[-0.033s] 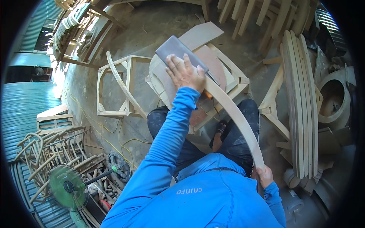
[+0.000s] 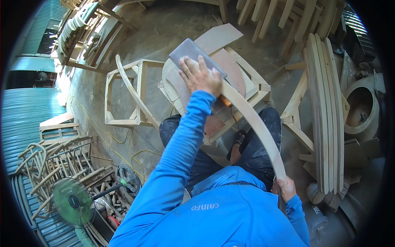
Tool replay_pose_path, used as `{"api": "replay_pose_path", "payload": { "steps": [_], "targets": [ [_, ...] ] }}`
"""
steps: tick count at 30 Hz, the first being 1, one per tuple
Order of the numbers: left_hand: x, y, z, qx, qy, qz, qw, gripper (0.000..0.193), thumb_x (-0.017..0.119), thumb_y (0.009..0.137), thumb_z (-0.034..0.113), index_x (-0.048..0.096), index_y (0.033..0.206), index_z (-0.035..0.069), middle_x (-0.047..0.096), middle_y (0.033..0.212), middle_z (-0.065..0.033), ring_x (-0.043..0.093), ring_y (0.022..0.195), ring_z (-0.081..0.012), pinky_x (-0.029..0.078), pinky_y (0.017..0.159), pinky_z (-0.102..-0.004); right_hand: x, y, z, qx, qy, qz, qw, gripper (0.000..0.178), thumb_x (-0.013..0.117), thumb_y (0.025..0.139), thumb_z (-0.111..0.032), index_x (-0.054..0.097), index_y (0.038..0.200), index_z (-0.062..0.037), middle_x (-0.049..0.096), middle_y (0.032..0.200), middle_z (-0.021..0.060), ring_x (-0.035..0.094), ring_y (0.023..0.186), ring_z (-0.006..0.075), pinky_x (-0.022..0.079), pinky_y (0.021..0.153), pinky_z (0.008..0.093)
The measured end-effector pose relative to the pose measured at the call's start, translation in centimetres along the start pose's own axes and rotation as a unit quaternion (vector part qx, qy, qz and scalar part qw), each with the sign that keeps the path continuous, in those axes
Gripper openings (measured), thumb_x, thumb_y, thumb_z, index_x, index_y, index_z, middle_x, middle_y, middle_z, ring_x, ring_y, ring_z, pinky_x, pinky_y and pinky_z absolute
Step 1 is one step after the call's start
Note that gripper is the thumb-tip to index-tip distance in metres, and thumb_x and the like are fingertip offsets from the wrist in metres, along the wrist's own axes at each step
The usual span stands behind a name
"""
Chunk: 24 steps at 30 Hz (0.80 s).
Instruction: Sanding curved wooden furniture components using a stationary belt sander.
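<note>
My left hand (image 2: 200, 77) lies with fingers spread on a grey rectangular slab (image 2: 190, 49). Close to its thumb is the upper end of a curved wooden slat (image 2: 261, 131), which runs down toward my right side; how that end meets the slab is partly hidden. My right hand (image 2: 286, 189) is closed round the slat's lower end, by my hip. Under the slab and slat is a round-edged board (image 2: 235, 70) on a wooden frame (image 2: 259, 97), between my knees. A small orange part (image 2: 225, 101) shows beneath the slat.
A wooden frame (image 2: 141, 92) with a curved strip leaning on it stands to the left. Long slats (image 2: 325, 119) are stacked at right. A green fan (image 2: 73, 201) stands lower left near piled wood. Yellow cord (image 2: 123, 160) trails over the floor.
My left hand has edged very slightly away from me on the grey slab. The slat has shifted a touch with it; my right hand keeps its grip.
</note>
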State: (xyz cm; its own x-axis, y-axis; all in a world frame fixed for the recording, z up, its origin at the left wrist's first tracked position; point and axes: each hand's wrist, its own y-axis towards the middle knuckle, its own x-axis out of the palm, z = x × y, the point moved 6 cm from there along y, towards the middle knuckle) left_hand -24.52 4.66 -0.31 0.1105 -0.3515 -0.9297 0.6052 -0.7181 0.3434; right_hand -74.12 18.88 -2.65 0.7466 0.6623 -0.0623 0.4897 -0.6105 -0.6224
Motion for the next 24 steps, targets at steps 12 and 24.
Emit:
{"api": "replay_pose_path", "payload": {
  "steps": [12,24],
  "targets": [
    [-0.1,5.2,-2.0,-0.036,0.005,-0.042,0.998,0.071,0.051,0.093,0.043,0.045,0.155,0.009,0.025,0.163,-0.0343,0.014,0.155,-0.0499,0.009,0.127,-0.0566,-0.4,4.2,-3.0,0.053,0.008,-0.036,0.998,0.056,0.057,0.101,-0.058,0.059,0.102,-0.0026,0.059,0.061,0.0077,0.058,0.046,0.0162,0.047,0.043,0.0304],
    [-0.4,4.1,-1.5,-0.045,-0.009,-0.030,0.999,0.074,0.052,0.092,0.044,0.043,0.156,0.007,0.024,0.164,-0.0327,0.011,0.156,-0.0480,0.004,0.126,-0.0593,-1.8,3.8,-2.0,0.106,-0.043,-0.009,0.993,0.063,0.057,0.098,-0.066,0.060,0.103,-0.0033,0.058,0.062,0.0067,0.060,0.048,0.0156,0.049,0.044,0.0287]
  ]
}}
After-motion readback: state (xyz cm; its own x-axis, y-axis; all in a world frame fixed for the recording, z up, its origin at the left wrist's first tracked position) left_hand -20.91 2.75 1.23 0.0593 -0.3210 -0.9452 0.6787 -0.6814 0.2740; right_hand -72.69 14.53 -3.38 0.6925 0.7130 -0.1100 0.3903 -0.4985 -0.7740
